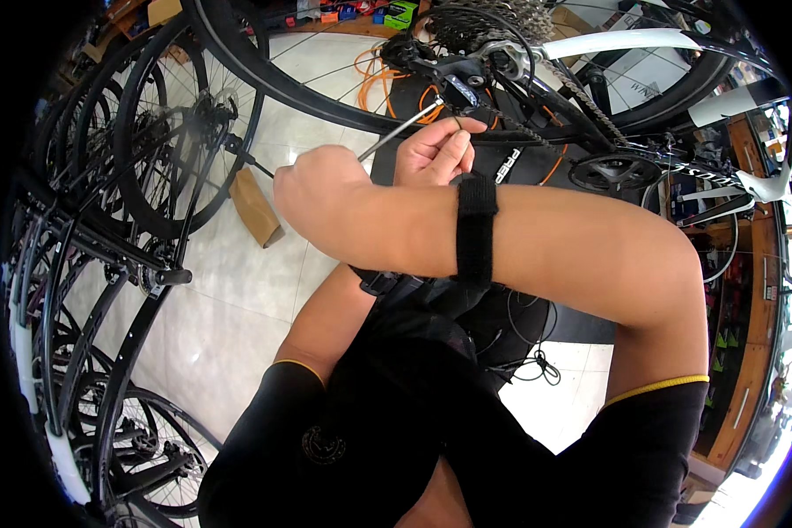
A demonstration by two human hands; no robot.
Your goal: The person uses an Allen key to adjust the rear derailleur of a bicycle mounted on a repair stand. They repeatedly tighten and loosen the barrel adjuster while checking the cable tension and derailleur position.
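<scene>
My right forearm, with a black strap round it, crosses over my left one. My right hand (321, 180) is closed in a fist round a long, silver-shafted hex wrench (398, 132), whose handle is hidden in the fist. The shaft slants up to the rear derailleur (463, 88), and its tip appears to meet the derailleur's lower side. Just below the derailleur, my left hand (436, 151) pinches thumb against fingers on what looks like a thin dark cable end. Above them sit the cassette (493, 25) and the black rear wheel (304, 104) of a white and black bicycle.
The chain runs right to the crankset (614, 172). Orange hose (370, 84) coils on the dark mat behind the wheel. Several bicycles stand in a row (119, 238) at left. A brown paper piece (255, 209) lies on the tiled floor. Wooden shelving (746, 352) stands at right.
</scene>
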